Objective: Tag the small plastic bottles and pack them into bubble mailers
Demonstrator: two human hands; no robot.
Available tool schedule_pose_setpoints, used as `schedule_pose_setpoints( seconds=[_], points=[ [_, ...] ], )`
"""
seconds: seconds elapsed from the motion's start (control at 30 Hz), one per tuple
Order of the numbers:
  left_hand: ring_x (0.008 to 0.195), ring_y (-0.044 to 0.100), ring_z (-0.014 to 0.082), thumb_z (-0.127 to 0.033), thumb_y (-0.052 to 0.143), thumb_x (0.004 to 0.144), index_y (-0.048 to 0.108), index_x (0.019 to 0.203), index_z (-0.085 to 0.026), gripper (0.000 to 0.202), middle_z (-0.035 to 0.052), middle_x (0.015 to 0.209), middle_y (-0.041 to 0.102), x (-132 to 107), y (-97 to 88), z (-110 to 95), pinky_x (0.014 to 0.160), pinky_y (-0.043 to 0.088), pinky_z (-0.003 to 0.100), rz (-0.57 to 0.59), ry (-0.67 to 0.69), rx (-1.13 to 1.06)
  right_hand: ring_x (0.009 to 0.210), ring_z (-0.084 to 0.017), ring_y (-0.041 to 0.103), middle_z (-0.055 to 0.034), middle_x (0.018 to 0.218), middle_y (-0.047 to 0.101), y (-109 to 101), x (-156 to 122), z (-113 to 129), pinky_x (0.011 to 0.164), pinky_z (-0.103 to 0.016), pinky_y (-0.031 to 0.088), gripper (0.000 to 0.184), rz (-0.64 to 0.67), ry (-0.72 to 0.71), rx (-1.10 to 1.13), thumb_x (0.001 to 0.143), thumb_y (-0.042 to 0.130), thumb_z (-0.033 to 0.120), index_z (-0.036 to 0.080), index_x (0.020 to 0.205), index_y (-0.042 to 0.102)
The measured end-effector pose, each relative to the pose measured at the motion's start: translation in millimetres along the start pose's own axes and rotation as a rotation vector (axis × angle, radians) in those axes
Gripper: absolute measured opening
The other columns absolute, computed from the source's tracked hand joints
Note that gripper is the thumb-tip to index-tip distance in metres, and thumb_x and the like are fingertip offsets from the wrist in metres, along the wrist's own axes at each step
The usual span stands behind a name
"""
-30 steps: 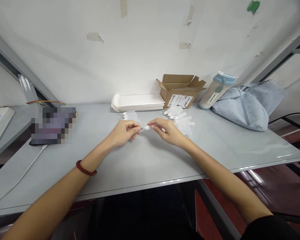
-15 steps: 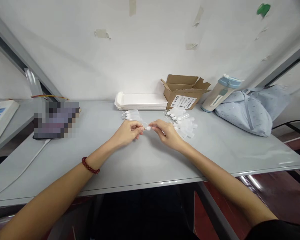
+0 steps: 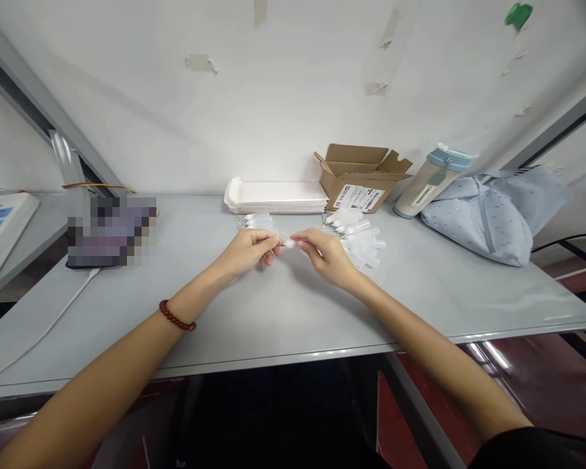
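Smooth glossy grey table, translucent plastic small bottles, matt brown cardboard box, soft pale-blue cloth bag.

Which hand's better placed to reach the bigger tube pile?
Right, probably: both pinch a small white plastic piece, but the right hand lies beside the pile of translucent plastic tubes; the left hand sits farther.

A grey table spans mid-frame. Along its back edge, centre to right, are stacked white trays, an open cardboard box, a tumbler and a pale blue bag. Small clear plastic pieces lie in 2 heaps just in front. A white cable trails at lower left.
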State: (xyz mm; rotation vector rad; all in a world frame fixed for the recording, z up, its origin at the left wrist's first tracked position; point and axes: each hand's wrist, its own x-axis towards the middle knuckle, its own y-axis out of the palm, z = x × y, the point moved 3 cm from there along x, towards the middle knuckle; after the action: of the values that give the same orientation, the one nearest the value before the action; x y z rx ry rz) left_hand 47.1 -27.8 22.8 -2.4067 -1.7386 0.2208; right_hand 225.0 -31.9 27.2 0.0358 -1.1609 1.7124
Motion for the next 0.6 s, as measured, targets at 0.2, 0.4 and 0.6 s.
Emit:
schedule_pose_setpoints(
  seconds=[0.2, 0.4, 0.6],
  points=[
    [0.052, 0.051, 0.0099, -0.037, 0.060, 0.079, 0.065, 0.072, -0.015, 0.024, 0.0002, 0.059, 0.058, -0.9, -3.8, -2.4, 0.052, 0.043, 0.024, 0.000, -0.023, 0.019, 0.081, -0.017, 0.061, -0.0073, 0.090, 0.067, -4.0, 1.0, 1.4, 0.073, -0.031, 0.047, 0.024, -0.003, 0.025, 0.033, 0.095, 0.042, 0.027, 0.018, 0.100, 0.063],
    [0.050, 0.049, 0.0094, -0.035, 0.065, 0.075, 0.064, 0.069, -0.015, 0.021, -0.0005, 0.058, 0.058, -2.0, -4.0, -7.8, 0.052, 0.042, 0.024, 0.006, 0.029, 0.089, 0.081, -0.017, 0.061, -0.0066, 0.090, 0.068, -4.3, 2.6, -0.8, 0.074, -0.031, 0.047, 0.025, 0.022, 0.037, 0.040, 0.095, 0.042, 0.029, 0.019, 0.101, 0.064],
    [0.051, 0.050, 0.0102, -0.034, 0.065, 0.076, 0.066, 0.068, -0.016, 0.021, -0.0009, 0.054, 0.056, 1.3, -8.9, -6.1, 0.052, 0.040, 0.024, 0.015, 0.053, 0.133, 0.082, -0.017, 0.062, -0.0065, 0.092, 0.069, -6.3, 5.5, -2.7, 0.074, -0.030, 0.047, 0.024, 0.042, 0.047, 0.050, 0.094, 0.043, 0.028, 0.019, 0.100, 0.065]
  ],
)
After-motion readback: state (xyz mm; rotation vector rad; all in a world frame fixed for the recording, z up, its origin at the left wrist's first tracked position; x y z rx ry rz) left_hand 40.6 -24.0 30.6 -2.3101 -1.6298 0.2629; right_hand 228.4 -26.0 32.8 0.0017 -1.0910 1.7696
